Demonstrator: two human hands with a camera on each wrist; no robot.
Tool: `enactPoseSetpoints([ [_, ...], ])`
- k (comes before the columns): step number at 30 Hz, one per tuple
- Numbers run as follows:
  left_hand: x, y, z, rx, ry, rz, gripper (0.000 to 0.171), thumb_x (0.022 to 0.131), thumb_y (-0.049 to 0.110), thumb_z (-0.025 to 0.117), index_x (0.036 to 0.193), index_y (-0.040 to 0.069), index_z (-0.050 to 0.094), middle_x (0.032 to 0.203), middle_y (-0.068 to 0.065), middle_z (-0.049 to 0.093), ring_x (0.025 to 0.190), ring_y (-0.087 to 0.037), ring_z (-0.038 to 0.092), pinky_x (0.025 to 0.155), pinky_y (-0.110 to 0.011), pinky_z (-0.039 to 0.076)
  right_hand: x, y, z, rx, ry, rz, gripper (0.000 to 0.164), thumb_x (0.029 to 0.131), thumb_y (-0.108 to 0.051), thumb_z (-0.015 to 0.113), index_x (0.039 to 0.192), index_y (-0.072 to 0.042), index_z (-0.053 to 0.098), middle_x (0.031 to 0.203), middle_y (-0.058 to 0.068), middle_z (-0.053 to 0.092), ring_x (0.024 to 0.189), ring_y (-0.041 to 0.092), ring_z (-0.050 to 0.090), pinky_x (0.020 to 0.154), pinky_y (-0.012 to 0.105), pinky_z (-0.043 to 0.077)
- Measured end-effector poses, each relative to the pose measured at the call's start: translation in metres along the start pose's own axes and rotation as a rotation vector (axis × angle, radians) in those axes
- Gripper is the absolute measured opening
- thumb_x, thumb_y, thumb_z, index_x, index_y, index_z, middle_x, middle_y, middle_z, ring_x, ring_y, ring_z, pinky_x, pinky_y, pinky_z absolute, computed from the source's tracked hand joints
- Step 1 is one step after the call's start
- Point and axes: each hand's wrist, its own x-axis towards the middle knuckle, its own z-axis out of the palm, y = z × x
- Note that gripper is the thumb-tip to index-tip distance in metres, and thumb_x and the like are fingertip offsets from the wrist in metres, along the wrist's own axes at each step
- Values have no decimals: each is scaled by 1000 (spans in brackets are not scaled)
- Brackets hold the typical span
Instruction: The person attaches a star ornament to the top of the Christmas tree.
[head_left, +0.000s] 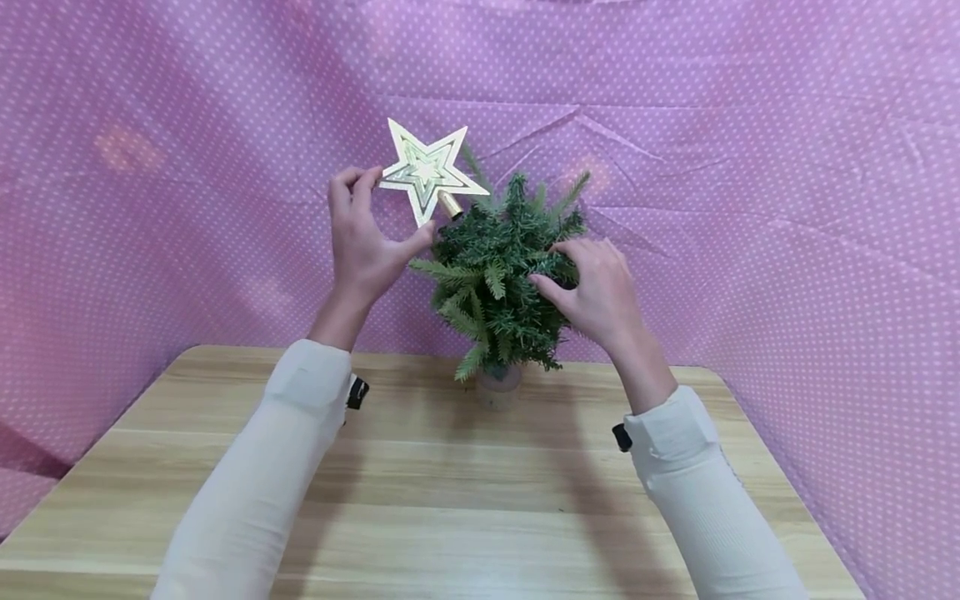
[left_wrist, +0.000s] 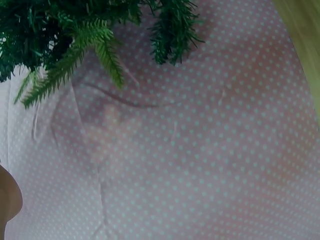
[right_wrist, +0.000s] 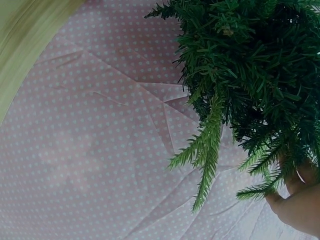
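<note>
Tree [head_left: 517, 250] standing; on its left, my left hand [head_left: 366, 247] clamps the star [head_left: 424, 171], seemingly not yet mounted; on the tree's right, my right hand [head_left: 603, 290], grip closure I cannot tell

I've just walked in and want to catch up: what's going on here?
A person is handling a gold star beside a small green tree that stands upright on a wooden table. The left hand holds the star by its points, off to the left of the treetop. The right hand is at the branches on the tree's other side; whether it grips them is hard to tell.
</note>
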Motion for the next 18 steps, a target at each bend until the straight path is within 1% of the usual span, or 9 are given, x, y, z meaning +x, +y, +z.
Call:
enactPoseSetpoints([
  [3, 2, 3, 6, -5, -2, 3, 85, 73, 36, 87, 139, -4, 52, 133, -16, 41, 125, -25, 41, 112, -24, 32, 0, 1, 0, -1, 1, -1, 50, 90, -36, 77, 125, -2, 65, 127, 19, 66, 126, 39, 54, 122, 52, 21],
  [9, 4, 6, 16, -9, 14, 45, 85, 72, 38, 87, 138, -4, 54, 131, -17, 42, 121, -27, 43, 109, -27, 36, -1, 1, -1, 4, -1, -4, 51, 90, -36, 77, 125, -2, 65, 127, 19, 66, 126, 39, 54, 122, 52, 21],
  [16, 9, 9, 20, -11, 23, 54, 86, 71, 37, 87, 138, -4, 54, 131, -18, 43, 120, -27, 44, 107, -29, 39, 0, 0, -1, -2, -15, 5, 51, 91, -37, 76, 126, -1, 65, 128, 19, 66, 127, 39, 53, 122, 53, 21],
  [18, 11, 11, 21, 4, 12, 53, 86, 71, 38, 87, 139, -3, 53, 132, -18, 43, 121, -27, 43, 108, -28, 38, 0, 0, -1, -2, -16, 7, 51, 91, -37, 76, 126, -2, 65, 128, 19, 66, 127, 39, 53, 122, 52, 21],
])
